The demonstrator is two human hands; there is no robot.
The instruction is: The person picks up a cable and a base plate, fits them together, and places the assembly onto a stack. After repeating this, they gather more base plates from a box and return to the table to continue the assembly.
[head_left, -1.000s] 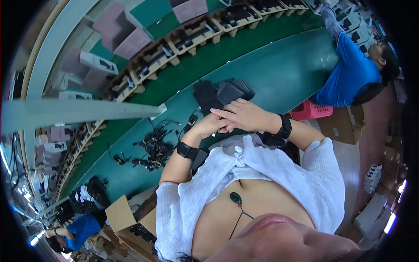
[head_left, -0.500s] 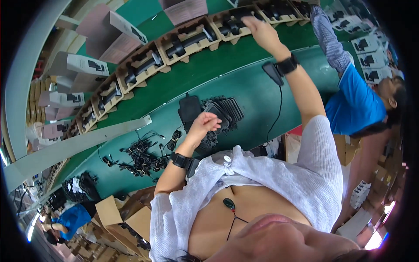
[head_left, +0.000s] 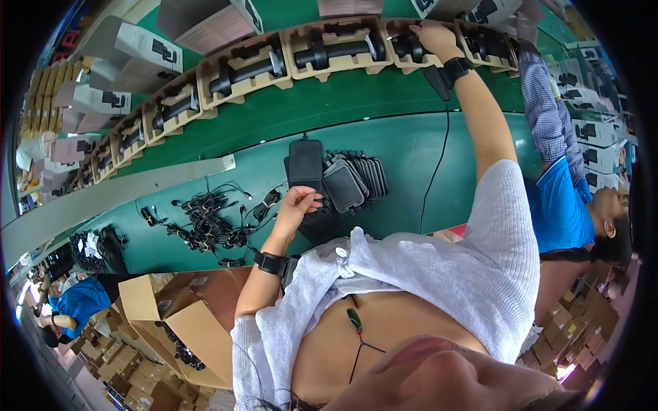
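My left hand [head_left: 299, 205] is at the lower edge of a flat black rounded-square piece [head_left: 306, 162], its fingers loosely bent and apart; whether they touch it I cannot tell. Beside it leans a stack of similar black square plates [head_left: 346, 183]. My right arm stretches far forward. Its hand [head_left: 436, 39] bends down over a brown moulded tray [head_left: 410, 64] holding black parts [head_left: 409, 46]. The fingers look closed at the tray's far side, but what they grip is hidden. Both wrists wear black straps with small boxes.
More moulded trays [head_left: 340, 65] with black cylindrical parts curve along the green line. Bundled black cables [head_left: 205, 222] lie left of my left hand. A thin cord [head_left: 434, 171] hangs from the right wrist. Open printed cartons [head_left: 130, 58] stand beyond; a co-worker in blue [head_left: 558, 212] is at right.
My right hand has come down onto a tray from above the row. My left hand has shifted to the lower edge of the flat black piece. The view has turned slightly.
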